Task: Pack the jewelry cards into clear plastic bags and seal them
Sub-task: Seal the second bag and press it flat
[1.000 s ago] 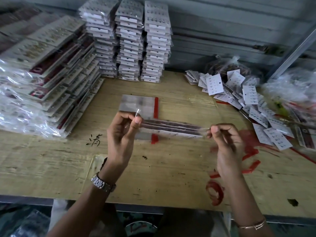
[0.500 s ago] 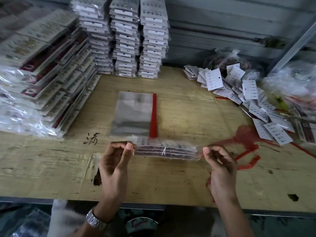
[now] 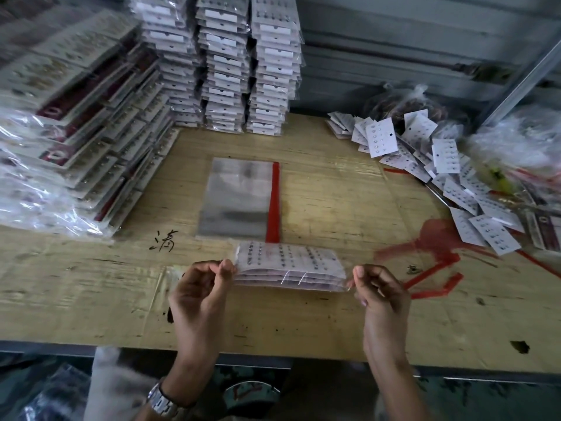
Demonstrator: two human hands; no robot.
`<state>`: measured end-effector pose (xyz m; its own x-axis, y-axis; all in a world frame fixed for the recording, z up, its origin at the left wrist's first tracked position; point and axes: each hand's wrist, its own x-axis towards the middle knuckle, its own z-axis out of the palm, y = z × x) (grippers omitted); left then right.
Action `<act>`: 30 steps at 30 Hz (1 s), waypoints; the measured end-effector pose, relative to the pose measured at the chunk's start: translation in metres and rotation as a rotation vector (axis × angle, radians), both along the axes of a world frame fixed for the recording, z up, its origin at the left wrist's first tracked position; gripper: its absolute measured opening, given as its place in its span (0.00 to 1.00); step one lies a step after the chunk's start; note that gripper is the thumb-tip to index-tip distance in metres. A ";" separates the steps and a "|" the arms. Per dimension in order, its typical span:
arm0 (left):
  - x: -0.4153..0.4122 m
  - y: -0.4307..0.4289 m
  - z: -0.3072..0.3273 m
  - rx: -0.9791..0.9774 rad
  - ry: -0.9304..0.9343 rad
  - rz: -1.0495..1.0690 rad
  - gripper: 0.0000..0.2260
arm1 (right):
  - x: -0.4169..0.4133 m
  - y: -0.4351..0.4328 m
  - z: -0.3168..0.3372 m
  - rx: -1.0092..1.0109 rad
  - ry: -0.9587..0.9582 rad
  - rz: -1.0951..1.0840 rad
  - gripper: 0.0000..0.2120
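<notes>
A clear plastic bag filled with a small stack of white jewelry cards [image 3: 290, 267] is held flat just above the wooden table [image 3: 318, 317]. My left hand [image 3: 200, 287] pinches its left end between thumb and fingers. My right hand [image 3: 378, 288] pinches the right end. Behind the packed bag, a pile of empty clear bags with a red strip [image 3: 239, 197] lies on the table. Loose white jewelry cards [image 3: 440, 165] are scattered at the right.
Tall stacks of packed cards [image 3: 224, 62] stand at the back centre. Slanted heaps of bagged cards [image 3: 69, 126] fill the left. Crumpled plastic bags [image 3: 516, 141] lie at the far right. Red strips [image 3: 434, 271] lie right of my hands. The table's front edge is close to me.
Both hands brought the filled bag down and toward me, from above the empty bags to near the table's front. The bag now lies flatter, with the cards' face showing.
</notes>
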<state>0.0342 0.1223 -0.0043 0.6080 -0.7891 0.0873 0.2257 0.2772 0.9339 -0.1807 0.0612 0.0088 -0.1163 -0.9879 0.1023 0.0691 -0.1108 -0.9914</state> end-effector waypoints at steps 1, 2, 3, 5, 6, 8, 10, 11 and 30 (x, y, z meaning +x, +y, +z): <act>-0.001 0.001 0.000 -0.002 0.012 -0.010 0.05 | 0.000 0.000 0.000 0.004 -0.001 -0.001 0.11; -0.001 0.001 0.000 -0.001 0.020 -0.020 0.04 | 0.001 0.001 -0.001 0.012 -0.005 -0.005 0.12; -0.002 0.003 0.000 0.005 0.022 -0.026 0.03 | 0.001 0.001 -0.001 0.023 -0.010 -0.011 0.12; -0.003 0.006 -0.001 0.028 0.030 -0.023 0.02 | 0.002 0.002 0.000 0.052 -0.046 -0.030 0.15; -0.004 0.007 -0.001 0.040 0.041 -0.013 0.03 | 0.003 0.002 0.000 0.069 -0.089 -0.043 0.16; -0.007 0.010 0.000 0.061 0.074 0.013 0.05 | 0.005 0.004 0.000 0.106 -0.182 -0.069 0.19; -0.008 0.013 0.001 0.084 0.099 0.024 0.04 | 0.007 0.006 0.001 0.128 -0.196 -0.089 0.20; -0.008 0.014 0.001 0.099 0.093 0.025 0.04 | 0.007 0.008 0.002 0.140 -0.181 -0.101 0.20; 0.016 0.024 0.008 0.355 -0.107 -0.015 0.05 | 0.001 0.020 0.018 0.524 0.011 -0.104 0.15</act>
<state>0.0498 0.1467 0.0042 0.5987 -0.7903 -0.1307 0.1227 -0.0708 0.9899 -0.1799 0.0811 0.0264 -0.2183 -0.8904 -0.3995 0.0733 0.3933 -0.9165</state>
